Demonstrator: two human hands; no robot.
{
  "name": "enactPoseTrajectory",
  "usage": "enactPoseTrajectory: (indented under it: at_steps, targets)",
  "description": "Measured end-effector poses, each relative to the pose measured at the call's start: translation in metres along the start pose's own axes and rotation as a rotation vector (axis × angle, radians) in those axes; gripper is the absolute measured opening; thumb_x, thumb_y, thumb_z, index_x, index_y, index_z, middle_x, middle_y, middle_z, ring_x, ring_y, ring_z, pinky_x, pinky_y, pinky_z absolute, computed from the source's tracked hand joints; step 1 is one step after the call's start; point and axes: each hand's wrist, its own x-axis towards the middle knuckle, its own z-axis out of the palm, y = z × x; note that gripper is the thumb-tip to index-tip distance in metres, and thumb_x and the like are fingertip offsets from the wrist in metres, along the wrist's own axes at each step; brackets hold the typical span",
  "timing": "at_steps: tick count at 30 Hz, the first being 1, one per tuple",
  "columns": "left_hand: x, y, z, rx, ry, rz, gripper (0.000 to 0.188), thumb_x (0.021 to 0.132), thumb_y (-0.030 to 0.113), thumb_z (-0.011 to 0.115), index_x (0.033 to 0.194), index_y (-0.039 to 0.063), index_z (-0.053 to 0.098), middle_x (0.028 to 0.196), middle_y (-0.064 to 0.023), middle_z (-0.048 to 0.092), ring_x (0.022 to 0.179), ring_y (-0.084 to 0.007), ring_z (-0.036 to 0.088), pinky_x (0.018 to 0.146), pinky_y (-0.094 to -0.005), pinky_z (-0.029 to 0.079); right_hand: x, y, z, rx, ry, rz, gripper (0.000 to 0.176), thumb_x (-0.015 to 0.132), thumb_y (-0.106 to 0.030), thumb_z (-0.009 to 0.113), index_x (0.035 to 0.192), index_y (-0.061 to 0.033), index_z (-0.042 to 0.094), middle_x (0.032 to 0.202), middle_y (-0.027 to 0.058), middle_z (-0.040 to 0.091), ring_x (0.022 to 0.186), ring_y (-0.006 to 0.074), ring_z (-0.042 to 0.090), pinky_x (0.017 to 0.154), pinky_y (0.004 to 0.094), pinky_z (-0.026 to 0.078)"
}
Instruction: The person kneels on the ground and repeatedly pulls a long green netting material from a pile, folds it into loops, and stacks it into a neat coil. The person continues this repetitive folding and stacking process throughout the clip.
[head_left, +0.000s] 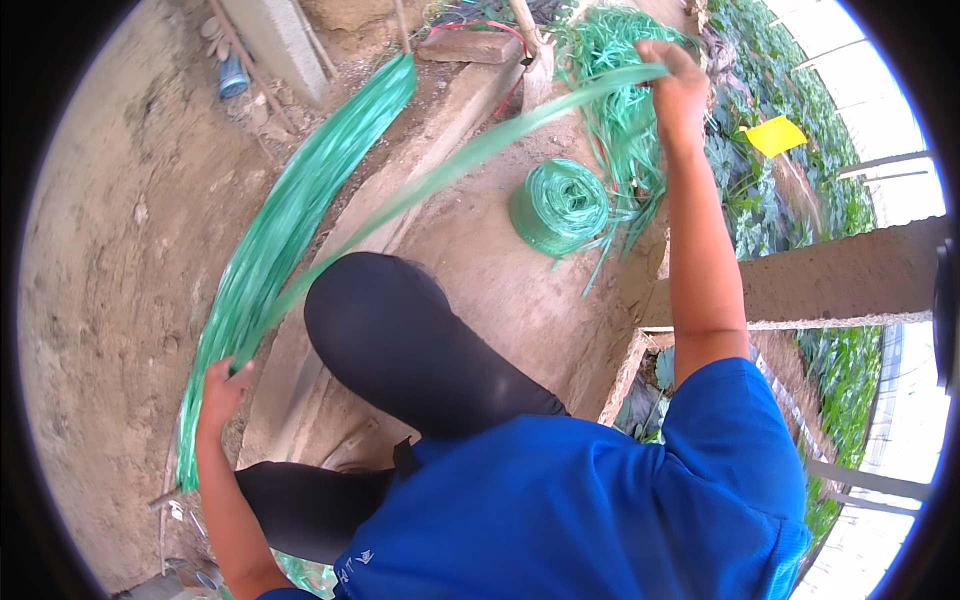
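A strip of green plastic twine (450, 171) runs taut and slightly blurred between my two hands, passing over my raised knee. My left hand (225, 390), at the lower left, pinches one end beside a long bundle of green plastic strands (300, 187). That bundle is stretched between two sticks along the earthen wall. At the upper right, my right hand (673, 71) grips the other end, above a loose tangle of green strands (619, 112). Below the tangle, a round roll of green twine (561, 206) stands on the ground.
A concrete post (277, 49) and a blue container (233, 77) are at the upper left. A brick (469, 46) lies near a wooden stake (538, 71). On the right are a concrete beam (840, 274), leafy plants (832, 180) and a yellow card (777, 136).
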Motion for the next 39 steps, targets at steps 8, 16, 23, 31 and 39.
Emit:
enactPoseTrajectory:
  at_steps: [8,16,23,31,39]
  targets:
    - [-0.124,-0.165,-0.051,-0.733,0.409,-0.196,0.014,0.087,0.016,0.052,0.076,0.007,0.049,0.054,0.0029,0.041,0.041,-0.008,0.037,0.037,-0.0229,0.029,0.01,-0.141,0.079,0.129,-0.156,-0.293,0.017,0.082,-0.012,0.061,0.096,-0.0047,0.066,0.08,0.0018,0.064,0.061,0.0063,0.051,0.056,0.0182,0.039]
    - [-0.247,-0.292,-0.07,-1.384,0.675,-0.053,0.038,0.094,0.038,0.039,0.064,0.015,0.036,0.056,0.0028,0.035,0.045,-0.0072,0.031,0.039,-0.0212,0.023,-0.049,-0.267,0.186,-0.024,-1.352,-0.229,0.012,0.076,-0.013,0.061,0.083,-0.0032,0.059,0.063,-0.0059,0.05,0.046,-0.0002,0.033,0.04,0.0166,0.021]
    - [-0.262,-0.313,-0.12,-1.362,0.871,-0.285,0.043,0.093,0.045,0.03,0.061,0.017,0.032,0.054,0.0039,0.034,0.041,-0.0073,0.027,0.036,-0.0226,0.018,-0.138,-0.337,0.343,0.335,-1.835,-0.073,0.03,0.084,-0.029,0.062,0.076,-0.0016,0.052,0.049,-0.007,0.036,0.036,0.0004,0.027,0.032,0.0166,0.017]
    - [-0.185,-0.37,-0.164,-1.264,0.813,-0.55,0.045,0.092,0.047,0.028,0.059,0.017,0.035,0.049,0.0054,0.028,0.038,-0.0074,0.022,0.035,-0.0246,0.016,-0.18,-0.305,0.453,0.556,-1.602,0.303,0.018,0.091,-0.018,0.05,0.08,-0.0044,0.053,0.048,-0.007,0.03,0.037,0.0015,0.025,0.034,0.017,0.018]
    - [-0.14,-0.435,-0.121,-1.268,0.573,-0.64,0.021,0.088,0.023,0.049,0.073,0.01,0.055,0.05,0.0022,0.037,0.034,-0.0061,0.024,0.033,-0.0212,0.019,-0.167,-0.213,0.52,0.282,-1.443,0.497,0.019,0.089,-0.023,0.054,0.082,-0.0047,0.052,0.049,-0.0075,0.029,0.037,0.0028,0.023,0.033,0.0199,0.016]
